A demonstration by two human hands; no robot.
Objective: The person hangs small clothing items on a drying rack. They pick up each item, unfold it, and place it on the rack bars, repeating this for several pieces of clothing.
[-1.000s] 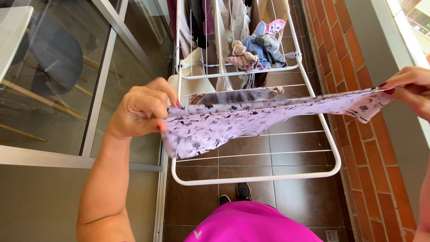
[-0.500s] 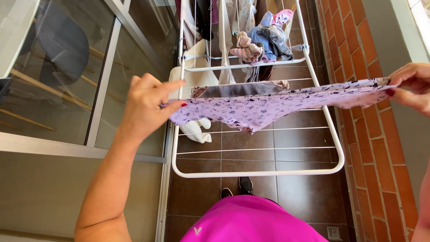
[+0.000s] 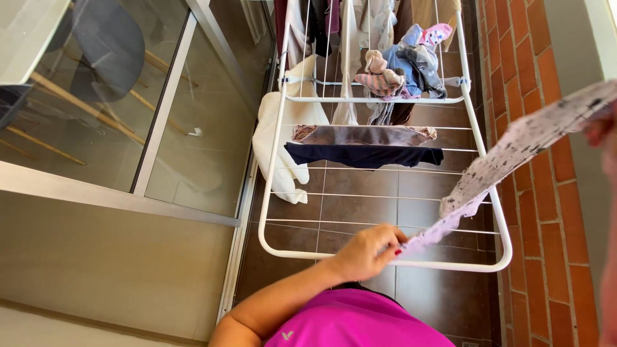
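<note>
Still off the rack [image 3: 495, 212]: purple patterned cloth [image 3: 514, 144] stretched slantwise above its front rails, left hand [image 3: 367, 252] pinched on the low end, right hand [image 3: 601, 132] at the high end, grip hidden; other clothes [image 3: 364, 154] already hung.

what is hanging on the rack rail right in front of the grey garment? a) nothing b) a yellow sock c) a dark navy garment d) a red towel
c: a dark navy garment is draped over a rail of the white drying rack, just nearer the camera than the grey garment.
</note>
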